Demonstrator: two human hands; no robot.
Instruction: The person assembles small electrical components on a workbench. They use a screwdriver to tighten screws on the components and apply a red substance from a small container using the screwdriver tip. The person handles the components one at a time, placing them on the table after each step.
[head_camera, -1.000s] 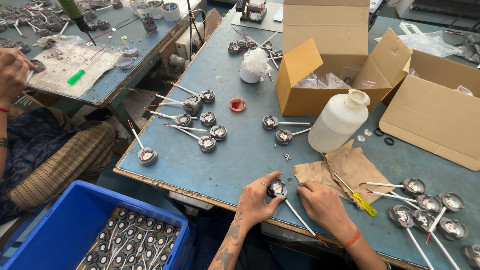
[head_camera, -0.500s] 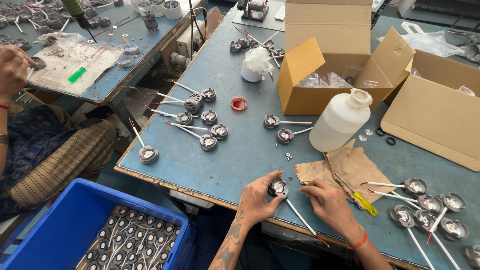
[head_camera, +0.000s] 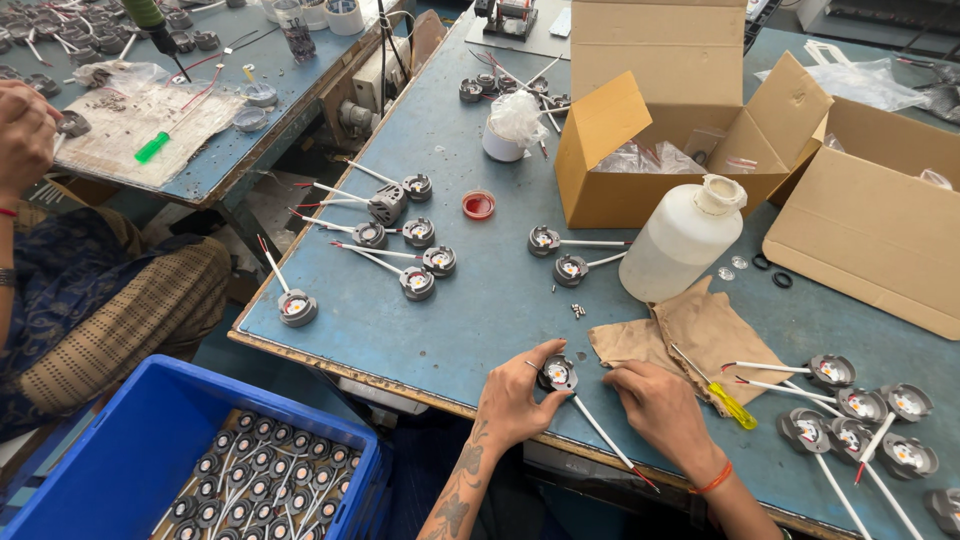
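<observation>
My left hand (head_camera: 520, 400) pinches a small round grey lamp module (head_camera: 558, 374) with a white lead trailing toward me, down on the blue table (head_camera: 480, 320) near its front edge. My right hand (head_camera: 660, 405) rests just right of the module, fingertips toward it, holding nothing that I can see. A yellow-handled screwdriver (head_camera: 722, 395) lies on brown paper (head_camera: 690, 335) beside my right hand. Tiny screws (head_camera: 578, 311) lie just beyond the module.
More wired modules lie at table centre-left (head_camera: 415, 260) and at right (head_camera: 860, 410). A white plastic bottle (head_camera: 682, 240), open cardboard boxes (head_camera: 660, 120), a red cap (head_camera: 478, 205). A blue crate (head_camera: 180, 460) of modules stands below left. Another person's hand (head_camera: 25, 130) works at the neighbouring bench.
My hands stay at the same module; fingers shift slightly around it. Nothing else has moved.
</observation>
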